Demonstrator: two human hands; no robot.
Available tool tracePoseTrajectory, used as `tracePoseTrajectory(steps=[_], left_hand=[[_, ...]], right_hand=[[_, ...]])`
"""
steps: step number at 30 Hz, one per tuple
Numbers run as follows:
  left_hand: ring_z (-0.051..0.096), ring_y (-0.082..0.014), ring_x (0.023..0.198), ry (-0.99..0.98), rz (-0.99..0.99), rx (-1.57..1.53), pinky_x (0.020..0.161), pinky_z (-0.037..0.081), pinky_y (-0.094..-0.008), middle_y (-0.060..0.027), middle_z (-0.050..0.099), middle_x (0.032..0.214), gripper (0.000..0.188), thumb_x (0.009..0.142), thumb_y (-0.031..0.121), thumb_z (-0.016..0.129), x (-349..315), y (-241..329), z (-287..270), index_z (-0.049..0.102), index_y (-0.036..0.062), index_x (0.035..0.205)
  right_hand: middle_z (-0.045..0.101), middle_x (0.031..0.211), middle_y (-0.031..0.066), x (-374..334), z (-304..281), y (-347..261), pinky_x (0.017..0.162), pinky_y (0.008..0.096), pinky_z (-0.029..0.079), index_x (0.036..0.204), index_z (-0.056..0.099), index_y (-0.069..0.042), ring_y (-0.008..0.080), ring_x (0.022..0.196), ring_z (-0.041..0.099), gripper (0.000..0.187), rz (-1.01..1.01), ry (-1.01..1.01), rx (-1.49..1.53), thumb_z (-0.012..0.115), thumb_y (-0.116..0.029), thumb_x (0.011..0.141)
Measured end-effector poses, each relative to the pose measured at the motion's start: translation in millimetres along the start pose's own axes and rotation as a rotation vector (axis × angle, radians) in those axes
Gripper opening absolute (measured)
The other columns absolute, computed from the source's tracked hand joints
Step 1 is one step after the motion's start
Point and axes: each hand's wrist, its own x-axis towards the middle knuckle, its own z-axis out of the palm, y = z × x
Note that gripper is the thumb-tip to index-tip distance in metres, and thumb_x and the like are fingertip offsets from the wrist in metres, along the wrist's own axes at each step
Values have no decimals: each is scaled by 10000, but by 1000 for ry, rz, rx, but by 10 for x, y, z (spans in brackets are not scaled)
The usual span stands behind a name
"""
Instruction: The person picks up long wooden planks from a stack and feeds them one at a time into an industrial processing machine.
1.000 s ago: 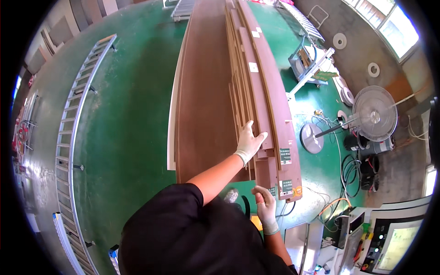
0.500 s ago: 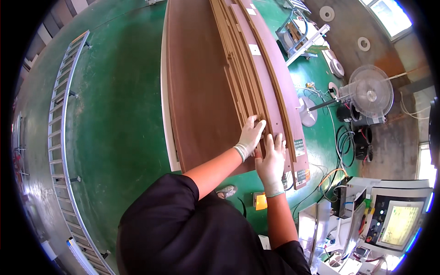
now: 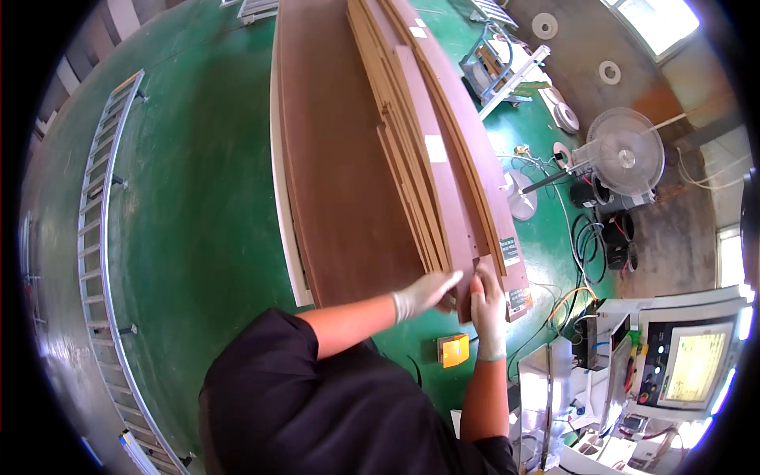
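A long, narrow pinkish-brown board (image 3: 457,222) with a white label lies lengthwise on a stack of brown panels, its near end between my hands. My right hand (image 3: 490,305), in a pale glove, grips the right side of that end, thumb on top. At the left edge of the same end is my gloved left hand (image 3: 423,296); its fingers are blurred and partly hidden by the board. Several thin brown strips (image 3: 418,210) lie along the board's left side. Another dark strip (image 3: 459,146) runs along its right.
The wide brown panel (image 3: 340,174) spreads to the left. A roller conveyor (image 3: 99,229) stands on the green floor. On the right are a fan (image 3: 625,154), coiled cables (image 3: 587,241) and a machine with a screen (image 3: 693,368). An orange-yellow box (image 3: 454,350) sits below the board ends.
The labelled board has slid toward me, past the near ends of the strips beside it. My right hand has closed round its end, and my left has come down to its left edge.
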Motion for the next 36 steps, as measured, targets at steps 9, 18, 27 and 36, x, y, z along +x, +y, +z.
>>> tracePoseTrajectory(steps=[9, 18, 27, 36], left_hand=[[657, -269, 1201, -133, -23, -430, 1068, 526, -495, -86, 656, 1381, 570, 1058, 525, 571, -288, -673, 272, 568, 109, 1447], [692, -310, 1024, 93, -35, -471, 948, 564, -495, -143, 712, 1133, 462, 1023, 450, 662, -455, -1044, 875, 609, 49, 1246], [669, -259, 1041, -197, -288, -19, 916, 578, -472, -100, 684, 1121, 331, 1093, 359, 578, -822, -3048, 2818, 570, 87, 1282], [663, -138, 911, -740, -144, 486, 821, 570, -344, -61, 701, 1135, 320, 1062, 198, 629, -186, -4249, 4668, 612, -4, 1309]], right_hand=[[765, 942, 177, -2529, -793, 590, 832, 350, 560, 1086, 741, 44, 218, 891, 727, 225, 326, -38, 80, 675, -138, 971], [766, 880, 111, -5978, -1289, 659, 780, 364, 565, 1054, 768, 4, 197, 818, 704, 247, 814, 127, 241, 761, -213, 935], [756, 889, 115, -7207, -432, 996, 690, 344, 528, 1069, 749, 27, 188, 775, 682, 346, 1138, 430, 607, 655, -296, 989], [721, 902, 205, -7157, -387, 1494, 769, 418, 540, 1007, 725, 16, 351, 834, 705, 430, 1166, 889, 308, 610, -398, 1025]])
